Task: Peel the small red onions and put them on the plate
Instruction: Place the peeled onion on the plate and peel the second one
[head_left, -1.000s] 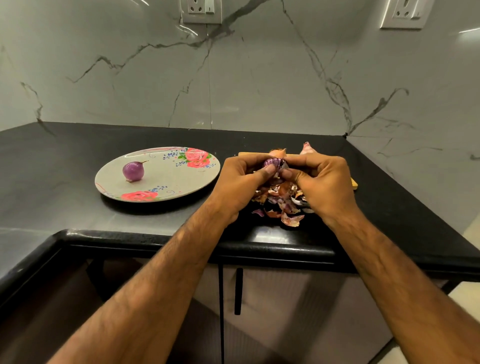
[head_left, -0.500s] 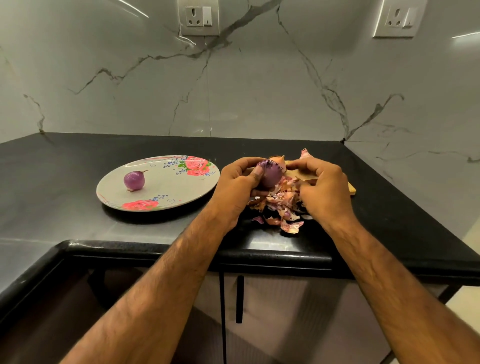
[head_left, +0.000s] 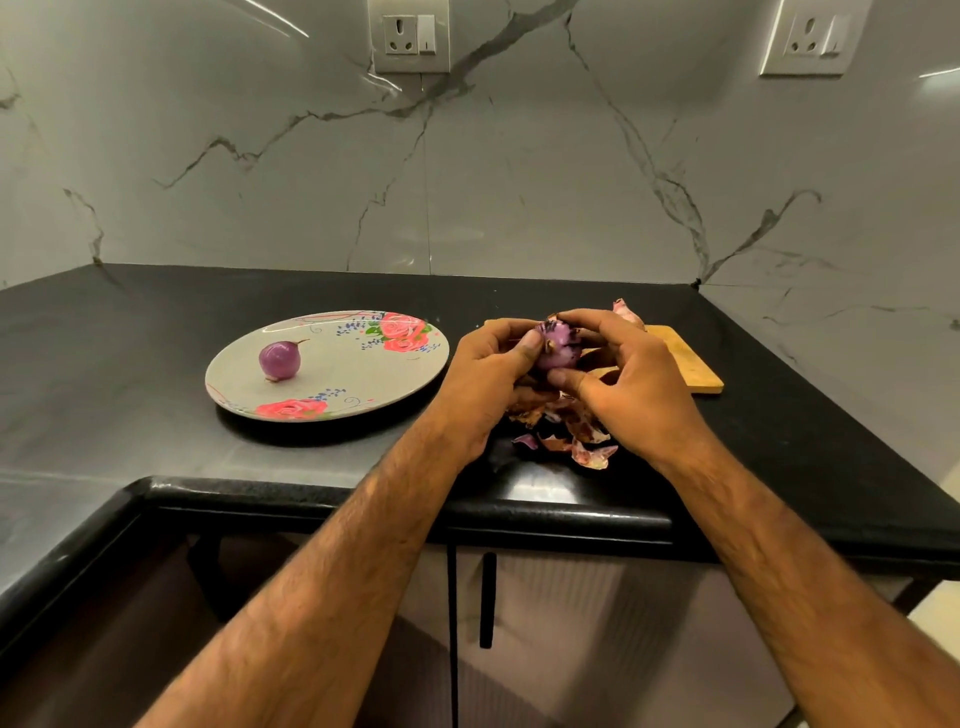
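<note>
A small red onion (head_left: 560, 345), purple with dark flecks of skin on it, is held above the counter between both hands. My left hand (head_left: 488, 382) grips it from the left with the thumb pressed on its side. My right hand (head_left: 626, 387) curls over it from the right, fingers on its top and underside. One peeled purple onion (head_left: 279, 360) lies on the left part of the floral plate (head_left: 358, 400). A pile of onion skins (head_left: 576, 439) lies on the counter beneath my hands.
A wooden cutting board (head_left: 688, 364) lies behind my right hand, with another unpeeled onion (head_left: 626, 312) partly hidden at its far edge. The black counter (head_left: 130, 353) ends at a rounded front edge (head_left: 322, 493). Marble walls with two sockets close the back and right.
My right hand came back onto the onion, closing over its top and underside. The onion has turned in my left hand. The view shifted slightly.
</note>
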